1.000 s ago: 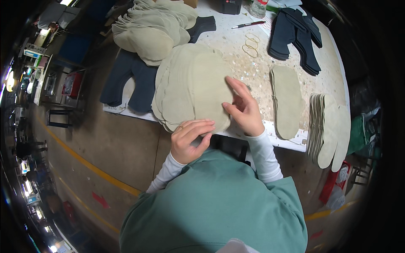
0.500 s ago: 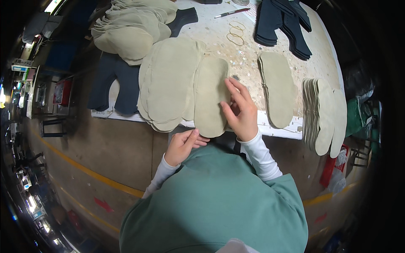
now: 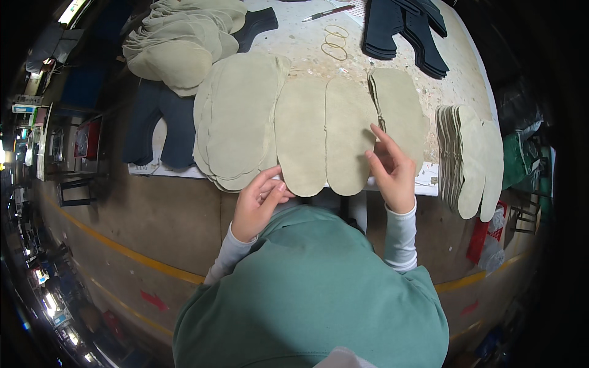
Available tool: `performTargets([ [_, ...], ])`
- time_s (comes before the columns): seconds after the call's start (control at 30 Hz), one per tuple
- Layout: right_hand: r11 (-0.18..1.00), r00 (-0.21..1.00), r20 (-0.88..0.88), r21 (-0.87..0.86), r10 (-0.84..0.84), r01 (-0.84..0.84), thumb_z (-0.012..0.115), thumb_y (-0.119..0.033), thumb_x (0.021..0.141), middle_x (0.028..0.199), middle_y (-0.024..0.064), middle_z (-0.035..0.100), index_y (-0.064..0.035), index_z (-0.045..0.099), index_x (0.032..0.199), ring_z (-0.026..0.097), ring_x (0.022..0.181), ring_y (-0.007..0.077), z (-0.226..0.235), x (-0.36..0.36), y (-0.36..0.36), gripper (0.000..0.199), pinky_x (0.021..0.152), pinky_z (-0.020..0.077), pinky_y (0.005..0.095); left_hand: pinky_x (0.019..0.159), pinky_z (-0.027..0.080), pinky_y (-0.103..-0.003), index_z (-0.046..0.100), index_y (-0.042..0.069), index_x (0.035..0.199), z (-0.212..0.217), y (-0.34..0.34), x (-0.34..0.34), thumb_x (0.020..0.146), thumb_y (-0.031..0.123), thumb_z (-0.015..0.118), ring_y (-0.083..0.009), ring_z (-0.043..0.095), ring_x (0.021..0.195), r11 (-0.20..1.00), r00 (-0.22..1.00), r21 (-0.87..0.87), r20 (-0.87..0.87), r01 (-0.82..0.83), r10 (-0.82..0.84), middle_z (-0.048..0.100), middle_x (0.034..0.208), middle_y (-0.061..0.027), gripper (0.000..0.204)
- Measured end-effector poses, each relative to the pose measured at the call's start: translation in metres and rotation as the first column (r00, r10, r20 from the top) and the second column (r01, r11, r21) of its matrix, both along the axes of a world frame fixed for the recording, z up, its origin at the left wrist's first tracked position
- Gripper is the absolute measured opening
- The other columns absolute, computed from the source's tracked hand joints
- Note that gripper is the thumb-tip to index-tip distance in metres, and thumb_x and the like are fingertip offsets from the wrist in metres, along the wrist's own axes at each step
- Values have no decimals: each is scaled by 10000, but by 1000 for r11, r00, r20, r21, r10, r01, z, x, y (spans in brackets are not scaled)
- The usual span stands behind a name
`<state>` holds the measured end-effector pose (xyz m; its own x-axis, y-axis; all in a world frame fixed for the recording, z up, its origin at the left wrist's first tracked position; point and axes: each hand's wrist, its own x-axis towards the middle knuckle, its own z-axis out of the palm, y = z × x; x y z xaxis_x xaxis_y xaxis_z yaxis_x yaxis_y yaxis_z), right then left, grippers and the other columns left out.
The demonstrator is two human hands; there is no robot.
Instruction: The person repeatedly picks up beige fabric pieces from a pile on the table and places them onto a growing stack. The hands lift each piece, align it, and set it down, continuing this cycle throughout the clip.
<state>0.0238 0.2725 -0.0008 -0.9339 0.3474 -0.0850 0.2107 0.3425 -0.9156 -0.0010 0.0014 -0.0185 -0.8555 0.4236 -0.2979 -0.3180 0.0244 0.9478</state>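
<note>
Two beige insole-shaped pieces lie flat side by side at the table's near edge, a left insole (image 3: pixel 300 141) and a right insole (image 3: pixel 351 138), their inner edges meeting. My left hand (image 3: pixel 254 205) is at the lower left edge of the left insole, fingers parted and tips at its rim. Beside the right insole's outer edge, my right hand (image 3: pixel 394 172) is open with index finger and thumb stretched out; whether it touches is unclear. Left of the pair rests a spread stack of beige insoles (image 3: pixel 236 122). Partly behind my right hand sits a small pile of insoles (image 3: pixel 402 104).
A neat row of insoles (image 3: pixel 469 165) overhangs the table's right edge. Dark cut pieces (image 3: pixel 405 30) lie at the far right, more dark pieces (image 3: pixel 159 122) at left. A heap of beige pieces (image 3: pixel 178 49), rubber bands (image 3: pixel 334 46) and a pen (image 3: pixel 328 13) are farther back.
A second insole now shows beside the first, where one was visible before. My right hand has moved right, off the first insole's edge. My left hand has shifted slightly up.
</note>
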Motion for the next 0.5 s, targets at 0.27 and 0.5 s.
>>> performTargets([
  [0.27, 978, 946, -247, 49, 208, -202, 694, -26, 801, 1426, 198, 468, -1, 328, 1465, 559, 1188, 236, -17, 1, -19, 759, 969, 417, 289, 1027, 387, -281, 226, -68, 1445, -9, 37, -18, 933, -36, 510, -180, 514, 1206, 956, 997, 283, 45, -75, 65, 516, 1327, -147, 587],
  [0.5, 283, 999, -35, -959, 7, -36, 608, 14, 871, 1348, 148, 510, 36, 255, 1482, 598, 1100, 129, -8, 4, 1, 707, 875, 487, 207, 1051, 375, -311, 188, -39, 1464, -9, 33, -1, 911, -92, 473, -189, 466, 1269, 959, 998, 282, 63, -7, -11, 442, 1405, -140, 624],
])
